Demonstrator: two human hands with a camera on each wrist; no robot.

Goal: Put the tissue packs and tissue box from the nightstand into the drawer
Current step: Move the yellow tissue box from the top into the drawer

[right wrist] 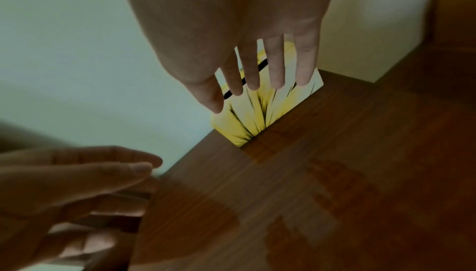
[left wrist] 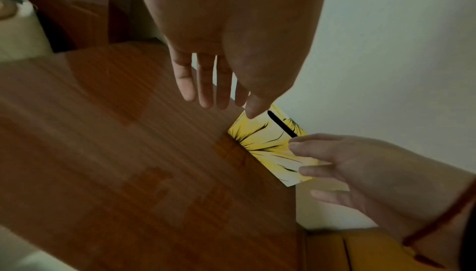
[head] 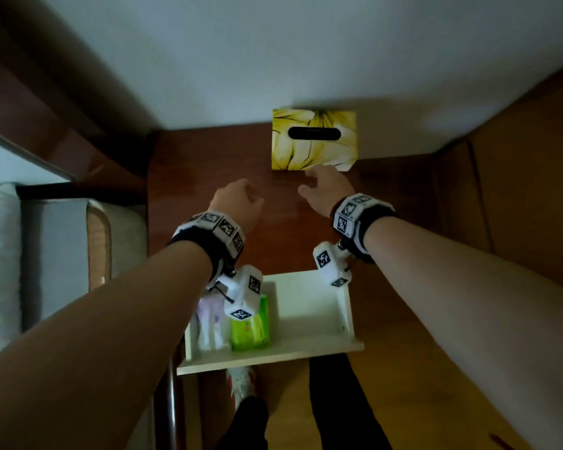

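The nightstand point(head: 208, 164) carries only one task thing: the yellow flower-print tissue box point(head: 314, 139), which sits at the far edge of the top against the white wall point(head: 273, 43), right of centre. Below the near edge the white drawer point(head: 309, 306) stands pulled out; its left part already holds a green tissue pack point(head: 251, 329) and a pale pink-and-white tissue pack point(head: 208, 319) side by side, while its right part shows bare floor.

The box is probably light cardboard, stiff at the edges but easy to dent across the top near the dark slot, and its glossy print may slide under a loose hold. The sound grip would be one hand on each short end, or fingers over the far edge with a thumb on the near face.

The right hand point(head: 325, 190) hovers just before the near right corner of the box with fingers spread and straight, not touching as far as I can tell. The left hand point(head: 238, 199) hangs over bare wood, nearer and to the left, its fingers loosely extended and holding nothing.

Little stands in the way: the wall leaves no room behind the box, a bed point(head: 56, 254) lies left, and a brown cabinet point(head: 517, 190) right.
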